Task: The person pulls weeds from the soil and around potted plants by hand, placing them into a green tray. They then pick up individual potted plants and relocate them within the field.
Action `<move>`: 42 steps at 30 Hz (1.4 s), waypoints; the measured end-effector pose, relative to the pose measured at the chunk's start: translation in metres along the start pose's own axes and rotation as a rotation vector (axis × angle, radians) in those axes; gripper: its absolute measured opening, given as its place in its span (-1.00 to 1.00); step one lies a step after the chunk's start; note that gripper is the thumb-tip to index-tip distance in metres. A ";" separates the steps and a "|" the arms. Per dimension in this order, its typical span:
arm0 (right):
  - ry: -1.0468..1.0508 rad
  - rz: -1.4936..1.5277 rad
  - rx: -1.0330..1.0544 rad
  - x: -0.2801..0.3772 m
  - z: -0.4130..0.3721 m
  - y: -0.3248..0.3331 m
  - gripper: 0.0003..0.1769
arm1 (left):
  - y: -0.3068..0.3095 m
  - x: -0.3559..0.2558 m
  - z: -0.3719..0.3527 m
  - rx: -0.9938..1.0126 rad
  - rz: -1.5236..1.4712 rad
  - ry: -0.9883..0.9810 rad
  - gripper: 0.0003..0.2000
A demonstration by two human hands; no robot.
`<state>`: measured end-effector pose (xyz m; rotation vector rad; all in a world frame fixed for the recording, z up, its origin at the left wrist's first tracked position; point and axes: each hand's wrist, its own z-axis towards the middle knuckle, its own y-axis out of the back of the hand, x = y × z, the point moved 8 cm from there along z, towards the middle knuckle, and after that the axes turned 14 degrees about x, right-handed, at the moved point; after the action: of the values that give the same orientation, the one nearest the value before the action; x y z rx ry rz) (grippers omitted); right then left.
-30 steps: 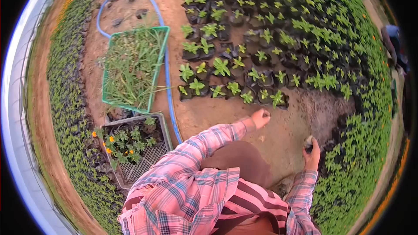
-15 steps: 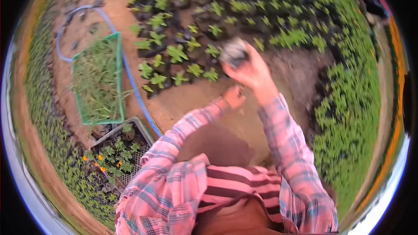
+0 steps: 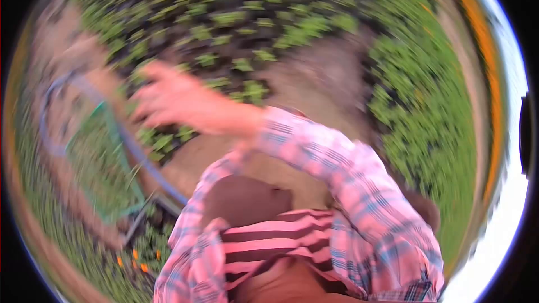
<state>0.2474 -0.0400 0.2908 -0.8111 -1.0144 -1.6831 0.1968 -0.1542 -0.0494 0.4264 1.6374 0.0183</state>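
Note:
My right hand (image 3: 182,101) reaches across to the left over the seedlings, blurred by motion. Its fingers look spread, and I see nothing held in them. Below it are leafy green seedlings (image 3: 160,143) in dark pots or bags, smeared by the movement. My left forearm, in a plaid sleeve (image 3: 216,171), runs up beneath the right forearm. That arm covers nearly all of my left hand, so its fingers cannot be read.
On the left, a green crate (image 3: 137,207) holds cut grass, with a blue hose (image 3: 147,165) curving past it. A grey tray (image 3: 135,227) and orange flowers (image 3: 144,267) are below. Dense green plants (image 3: 426,118) stand on the right; bare soil (image 3: 328,87) lies between.
My right hand has swung left and opened; the small dark and whitish object it held is out of sight. My left hand has become hidden. The view has turned, shifting the crate down and left.

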 end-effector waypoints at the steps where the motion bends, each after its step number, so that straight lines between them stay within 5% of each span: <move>1: -0.151 0.836 -0.093 -0.007 -0.003 -0.006 -0.57 | 0.016 -0.010 -0.010 -0.081 0.051 0.045 -0.75; 2: -0.361 0.619 0.005 -0.006 -0.021 0.001 -0.61 | 0.032 -0.017 -0.021 -0.183 0.111 0.101 -0.79; 4: -0.444 -0.069 0.144 -0.014 -0.083 0.032 -0.67 | 0.067 -0.012 -0.042 -0.343 0.259 0.183 -0.80; 7: -0.910 -0.215 0.180 -0.048 -0.242 0.082 -0.68 | 0.091 0.013 -0.071 -0.134 0.231 0.576 -0.74; 11: -1.476 -0.548 -0.255 -0.002 -0.463 0.147 -0.77 | 0.095 0.017 -0.092 -0.126 0.320 0.544 -0.68; 13: -1.523 -0.564 -0.353 0.019 -0.520 0.126 -0.79 | 0.091 0.005 -0.083 -0.046 0.434 0.550 -0.60; 17: -1.503 -0.463 -0.468 0.009 -0.567 0.065 -0.79 | 0.090 0.016 -0.081 0.033 0.362 0.730 -0.55; 20: -1.493 -0.819 -0.707 0.029 -0.545 0.079 -0.48 | 0.090 0.008 -0.081 0.075 0.454 0.690 -0.51; 22: -1.539 -0.779 -0.728 0.020 -0.553 0.084 -0.47 | 0.087 -0.012 -0.075 0.129 0.420 0.852 -0.45; 29: -1.594 -0.801 -0.627 -0.009 -0.577 0.107 -0.66 | 0.089 -0.001 -0.072 0.166 0.618 0.847 -0.15; 33: -1.377 -0.908 -0.584 -0.009 -0.575 0.116 -0.83 | 0.082 -0.008 -0.071 0.202 0.626 0.915 -0.11; 36: -1.366 -0.632 -0.693 -0.024 -0.567 0.128 -0.83 | 0.081 -0.009 -0.070 0.212 0.635 0.922 -0.09; 39: -1.067 -0.348 -0.579 -0.030 -0.464 0.149 -0.82 | 0.078 -0.016 -0.070 0.235 0.662 0.957 -0.10; 42: -0.720 -0.716 -0.240 -0.059 -0.368 0.152 -0.83 | 0.084 -0.016 -0.075 0.242 0.646 0.994 -0.11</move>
<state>0.3893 -0.3756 0.1200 -1.3794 -1.7662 -2.1911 0.1475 -0.0629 -0.0028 1.2605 2.3961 0.6023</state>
